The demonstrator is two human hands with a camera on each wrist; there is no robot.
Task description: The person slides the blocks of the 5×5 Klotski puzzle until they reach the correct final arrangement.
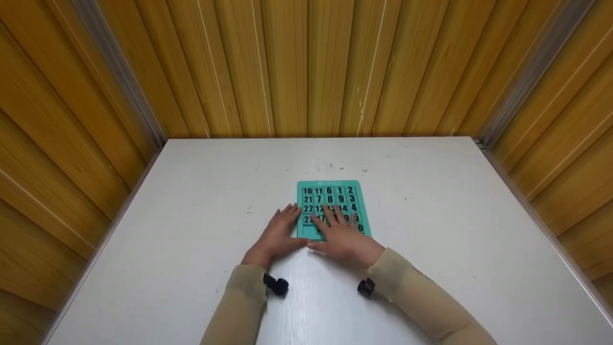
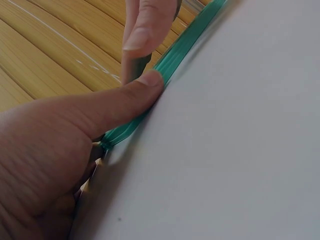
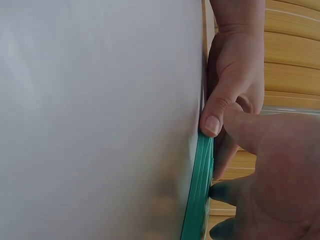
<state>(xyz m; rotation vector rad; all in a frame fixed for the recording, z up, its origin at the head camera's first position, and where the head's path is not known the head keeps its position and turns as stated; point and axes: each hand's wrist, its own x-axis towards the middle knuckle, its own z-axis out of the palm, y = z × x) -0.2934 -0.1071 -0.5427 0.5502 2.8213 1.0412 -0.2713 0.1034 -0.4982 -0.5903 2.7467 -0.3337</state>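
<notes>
A teal number board [image 1: 334,183], also seen edge-on in the left wrist view [image 2: 177,56] and the right wrist view [image 3: 199,177], lies flat on the table with black-numbered tiles. My left hand [image 1: 278,234] holds its near left corner, fingers along the left side and thumb [image 2: 142,87] on the near edge. Spread over the lower tiles is my right hand [image 1: 346,240], its fingertips on them and its thumb beside the left thumb. That hand hides several tiles. A gap without a tile shows at the board's lower left.
The board rests on a white table [image 1: 215,191] with small dark marks. Yellow wood-look panels [image 1: 287,72] stand behind it and at both sides, with grey metal strips [image 1: 119,72] at the corners. Each wrist wears a small black device [image 1: 279,286].
</notes>
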